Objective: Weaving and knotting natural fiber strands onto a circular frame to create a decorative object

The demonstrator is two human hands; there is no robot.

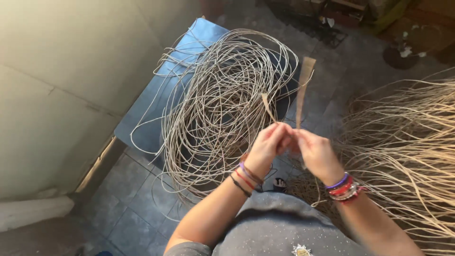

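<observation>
My left hand [267, 147] and my right hand [315, 152] meet in front of me, fingertips pinched together. Between them I hold two flat tan cane strips: a short narrow strip [267, 105] rises from the left fingers, and a longer, wider strip [304, 85] stands up from the right fingers. Both wrists wear several coloured bracelets. Behind the hands lies a large tangled coil of thin pale cane strands [220, 104].
The coil rests on a blue board [142, 128] on a grey tiled floor. A thick bundle of straw-coloured fibres [407, 142] spreads out at the right. A pale wall [61, 85] runs along the left. Dark clutter sits at the top right.
</observation>
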